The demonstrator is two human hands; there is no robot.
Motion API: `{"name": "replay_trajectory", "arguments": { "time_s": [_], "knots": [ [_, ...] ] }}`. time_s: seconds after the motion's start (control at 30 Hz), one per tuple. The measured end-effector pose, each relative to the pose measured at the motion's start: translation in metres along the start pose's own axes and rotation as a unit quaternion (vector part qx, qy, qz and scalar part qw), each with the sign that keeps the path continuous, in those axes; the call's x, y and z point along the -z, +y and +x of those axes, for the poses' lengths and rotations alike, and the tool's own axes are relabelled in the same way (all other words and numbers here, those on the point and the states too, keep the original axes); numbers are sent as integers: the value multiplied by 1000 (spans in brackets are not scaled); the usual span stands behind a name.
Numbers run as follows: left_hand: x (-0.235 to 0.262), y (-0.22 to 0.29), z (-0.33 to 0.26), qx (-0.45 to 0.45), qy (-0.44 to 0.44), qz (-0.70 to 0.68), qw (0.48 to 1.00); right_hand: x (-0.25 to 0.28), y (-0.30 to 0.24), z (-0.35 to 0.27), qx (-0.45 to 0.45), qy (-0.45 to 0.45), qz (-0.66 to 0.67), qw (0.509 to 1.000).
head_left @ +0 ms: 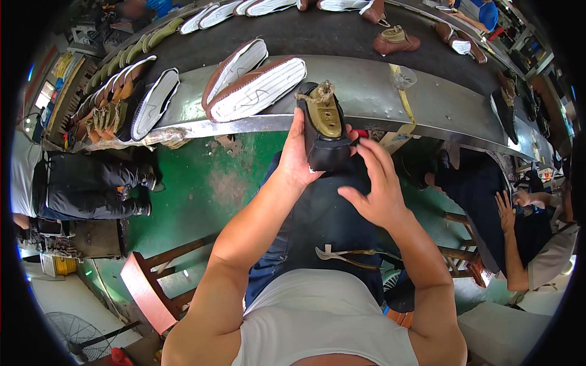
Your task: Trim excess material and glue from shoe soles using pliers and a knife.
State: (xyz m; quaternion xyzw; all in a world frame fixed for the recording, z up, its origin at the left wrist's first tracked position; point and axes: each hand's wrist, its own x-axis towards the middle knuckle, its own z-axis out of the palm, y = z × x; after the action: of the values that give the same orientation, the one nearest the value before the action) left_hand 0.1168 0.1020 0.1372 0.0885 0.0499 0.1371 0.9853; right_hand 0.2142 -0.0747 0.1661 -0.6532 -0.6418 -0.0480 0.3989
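My left hand [297, 155] is closed round a black shoe upper [329, 155], holding it up just off the bench edge. An olive-coloured shoe last [328, 122] fills the shoe, with frayed, cord-like material at its far end. My right hand [379, 183] is beside the shoe's right side, fingers stretched and thumb apart; whether its fingertips touch the black material I cannot tell. On my lap lie metal pincers [348, 253] with long handles.
Two brown shoes with white soles [259, 91] lie on the metal bench edge [452, 116]. Left of them is a dark, white-soled shoe [156, 104]. A small clear cup [403, 77] stands farther right. People sit or stand on both sides; a wooden stool [152, 287] is at lower left.
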Motion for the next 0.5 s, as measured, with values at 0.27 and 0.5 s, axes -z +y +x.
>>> {"name": "replay_trajectory", "arguments": {
  "time_s": [0.27,0.5],
  "knots": [
    [-13,-6,-6,-37,66,42,996,-17,6,68,-29,46,182,982],
    [-3,-2,-4,-11,-29,-85,996,-18,1,51,55,10,105,993]
  ]
}}
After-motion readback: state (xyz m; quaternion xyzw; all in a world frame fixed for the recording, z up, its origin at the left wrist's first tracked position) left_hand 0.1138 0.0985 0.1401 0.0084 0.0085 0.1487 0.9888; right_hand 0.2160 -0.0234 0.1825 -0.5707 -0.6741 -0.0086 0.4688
